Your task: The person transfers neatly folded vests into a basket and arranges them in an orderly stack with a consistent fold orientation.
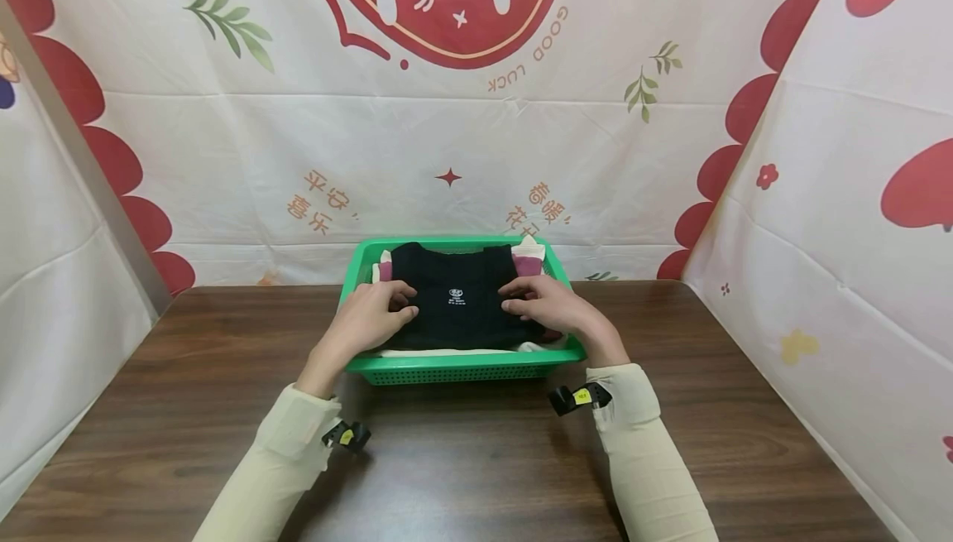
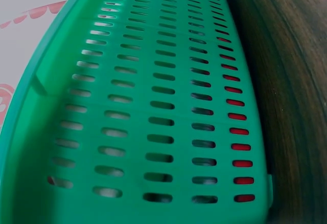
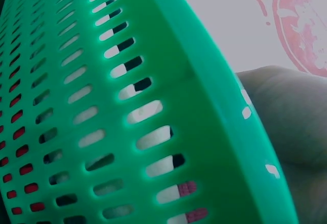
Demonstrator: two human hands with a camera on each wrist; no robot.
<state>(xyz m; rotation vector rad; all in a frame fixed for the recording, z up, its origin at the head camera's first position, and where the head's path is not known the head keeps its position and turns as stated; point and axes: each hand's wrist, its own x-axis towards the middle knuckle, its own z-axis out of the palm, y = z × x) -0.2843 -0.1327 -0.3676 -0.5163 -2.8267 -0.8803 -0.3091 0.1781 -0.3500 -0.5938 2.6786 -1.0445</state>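
Note:
A folded black shirt (image 1: 456, 323) with a small white print lies flat on top of the clothes in a green plastic basket (image 1: 462, 362). My left hand (image 1: 366, 314) reaches over the basket's left side, its fingertips at the shirt's left part. On the opposite side, my right hand (image 1: 554, 304) has its fingertips at the shirt's right part. Both hands have slightly bent fingers with a gap to the thumb, and no cloth shows pinched. White and magenta cloth (image 1: 529, 259) sticks out from under the shirt. Beyond the rim in the right wrist view, part of the right hand (image 3: 286, 114) shows blurred.
The basket stands near the back of a dark brown wooden table (image 1: 462, 459). A white printed curtain (image 1: 447, 145) hangs right behind it, and more curtain flanks both sides. Through the basket's slots, red cloth (image 2: 242, 163) shows low down.

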